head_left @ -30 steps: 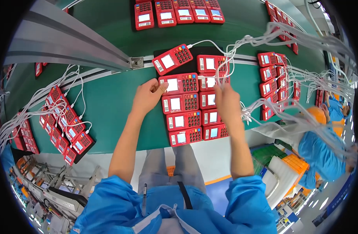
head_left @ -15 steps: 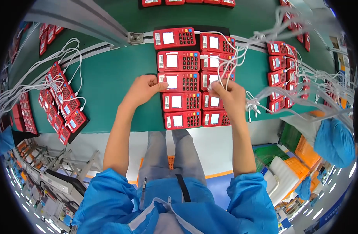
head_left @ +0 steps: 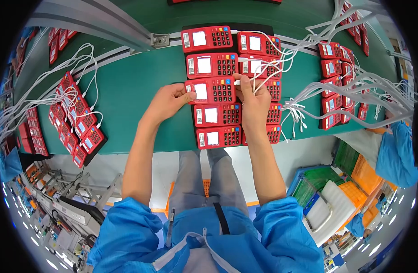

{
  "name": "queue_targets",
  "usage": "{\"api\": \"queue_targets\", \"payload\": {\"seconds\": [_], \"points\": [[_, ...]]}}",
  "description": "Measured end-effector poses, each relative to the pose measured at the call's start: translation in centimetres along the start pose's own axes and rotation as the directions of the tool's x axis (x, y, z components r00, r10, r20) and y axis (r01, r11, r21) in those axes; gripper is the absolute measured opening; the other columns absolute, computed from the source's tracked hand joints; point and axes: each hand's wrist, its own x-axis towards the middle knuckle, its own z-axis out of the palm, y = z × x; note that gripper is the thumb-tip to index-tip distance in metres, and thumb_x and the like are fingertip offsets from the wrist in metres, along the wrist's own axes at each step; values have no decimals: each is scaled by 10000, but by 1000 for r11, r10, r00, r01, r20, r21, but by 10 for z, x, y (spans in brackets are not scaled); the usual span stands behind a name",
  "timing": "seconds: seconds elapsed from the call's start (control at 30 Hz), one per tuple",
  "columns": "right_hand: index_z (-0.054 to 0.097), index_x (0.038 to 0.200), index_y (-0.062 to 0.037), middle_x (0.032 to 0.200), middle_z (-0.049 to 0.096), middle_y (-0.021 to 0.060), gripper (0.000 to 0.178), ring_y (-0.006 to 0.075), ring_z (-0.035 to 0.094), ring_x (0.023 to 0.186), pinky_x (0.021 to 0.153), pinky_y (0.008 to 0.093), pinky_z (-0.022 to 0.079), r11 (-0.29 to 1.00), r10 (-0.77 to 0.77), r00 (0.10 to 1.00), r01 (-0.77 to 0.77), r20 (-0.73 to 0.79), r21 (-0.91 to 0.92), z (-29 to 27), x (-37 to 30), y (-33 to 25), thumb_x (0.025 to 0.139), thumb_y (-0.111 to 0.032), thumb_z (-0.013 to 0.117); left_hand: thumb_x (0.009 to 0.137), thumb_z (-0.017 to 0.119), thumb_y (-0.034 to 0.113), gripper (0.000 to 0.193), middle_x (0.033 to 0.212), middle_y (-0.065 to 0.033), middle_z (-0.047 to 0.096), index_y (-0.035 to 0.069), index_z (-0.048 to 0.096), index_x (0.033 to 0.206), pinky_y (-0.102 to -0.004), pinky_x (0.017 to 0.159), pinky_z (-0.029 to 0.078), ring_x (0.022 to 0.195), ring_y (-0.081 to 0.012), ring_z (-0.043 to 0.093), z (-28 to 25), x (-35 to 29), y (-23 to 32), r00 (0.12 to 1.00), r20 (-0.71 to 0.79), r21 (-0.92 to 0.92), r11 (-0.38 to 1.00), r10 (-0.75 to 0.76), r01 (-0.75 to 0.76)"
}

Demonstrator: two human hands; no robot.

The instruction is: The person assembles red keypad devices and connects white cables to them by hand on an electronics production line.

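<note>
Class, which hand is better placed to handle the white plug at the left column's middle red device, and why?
The right hand, most likely: it pinches the white plug at the keypad end of the middle red device. The left hand holds that device's opposite end.

1. The head camera, left one of a side-by-side pair, looks from the wearer's head down and forward over the green desk (head_left: 131, 109).
2. It sits above the blue jacket (head_left: 241, 255), which spreads along the lower edge; the forearms (head_left: 138, 159) reach upward from there.
3. The left hand (head_left: 170, 102) and right hand (head_left: 253, 100) show near the centre, fairly close.
4. The wide fisheye lens bends straight edges toward a dark, rounded rim.
5. The view is upright and unmirrored.
</note>
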Motion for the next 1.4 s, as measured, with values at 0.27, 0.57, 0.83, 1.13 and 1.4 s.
{"api": "queue_targets", "payload": {"seconds": [0.27,0.57,0.83,1.13,1.4], "points": [[551,800,-7,1038,691,166,238,96,622,772,683,226,506,994,33,999,-33,9,107,15,-6,-8,943,-185,617,864,690,401,425,605,-14,562,-11,611,797,-280,515,373,567,-87,454,-2,1,-9,999,-28,42,999,33,-32],[596,842,12,843,695,87,187,105,619,623,546,207,460,917,222,967,-164,125,-363,-19,9,-47,893,-161,643,834,719,410,463,552,-18,545,7,563,667,-279,475,365,516,-92,464,9,3,1,996,-82,14,999,32,-31],[620,1038,13,841,615,21,195,76,552,748,653,230,450,917,398,838,-359,373,-173,-101,-8,-96,968,-146,532,801,727,451,518,533,-91,572,-3,560,612,-332,482,422,481,-173,528,27,-9,21,937,-350,171,982,-12,77],[662,993,36,796,667,60,183,112,653,717,666,247,570,823,350,908,-180,230,-539,-87,-20,-52,889,-114,653,831,691,485,546,519,-80,522,-10,558,643,-343,464,381,465,-167,452,38,-48,11,989,-59,341,928,-139,151],[631,1006,64,952,681,140,161,202,686,862,782,315,590,948,208,948,-136,241,-287,-70,-29,-18,906,-62,620,930,622,363,370,579,32,469,35,525,789,-257,417,290,489,-50,384,31,-49,-5,979,106,-80,980,-173,182]]}}
